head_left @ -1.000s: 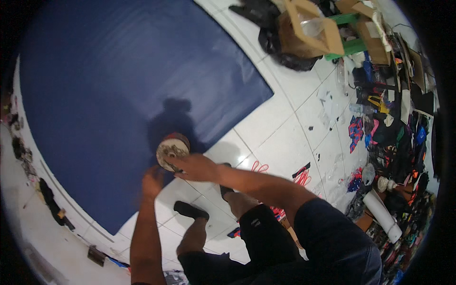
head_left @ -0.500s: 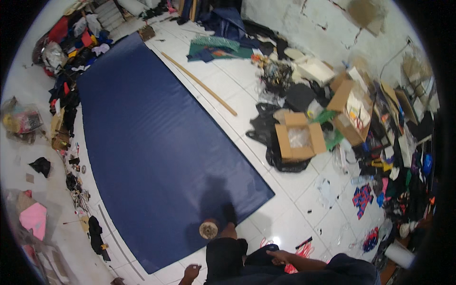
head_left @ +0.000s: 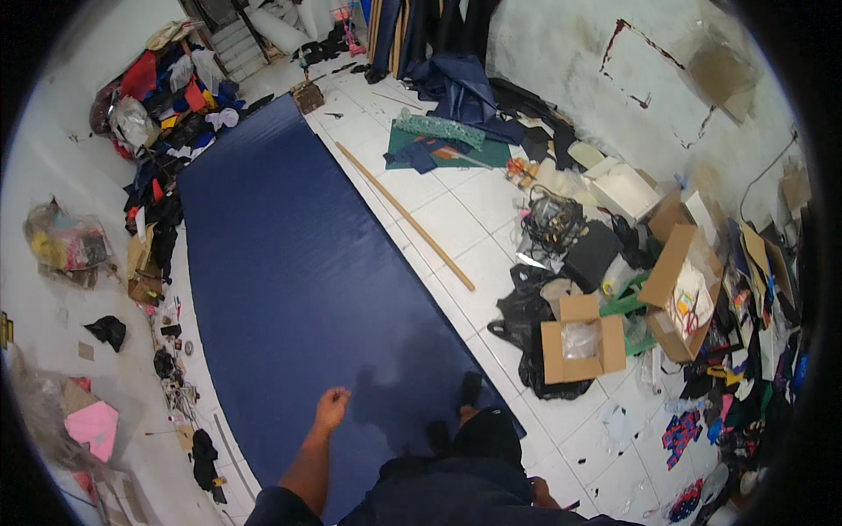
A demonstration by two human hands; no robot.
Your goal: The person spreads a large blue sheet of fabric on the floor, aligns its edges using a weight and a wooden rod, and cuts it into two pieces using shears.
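Note:
A large dark blue sheet [head_left: 289,263] lies spread over the floor, its far end narrower in the view. Above its near part hangs my left hand [head_left: 332,408], fingers curled together; a tiny pale spot shows at the fingertips, too small to name. Low beside my dark shorts is my right hand [head_left: 542,493], partly hidden at the lower edge, so its fingers cannot be read. One of my feet, in dark footwear [head_left: 471,391], rests on the sheet near its right edge.
A long wooden stick [head_left: 405,216] lies on the white tiles right of the sheet. Farther right stand an open cardboard box [head_left: 561,352] and a larger tilted box [head_left: 671,294] amid bags and scraps. Heaped cloth [head_left: 158,105] lines the left wall.
I have moved forward onto the sheet. My left hand has risen and reached out over it, while my right hand has dropped toward the lower edge. The round roll by my foot is out of sight.

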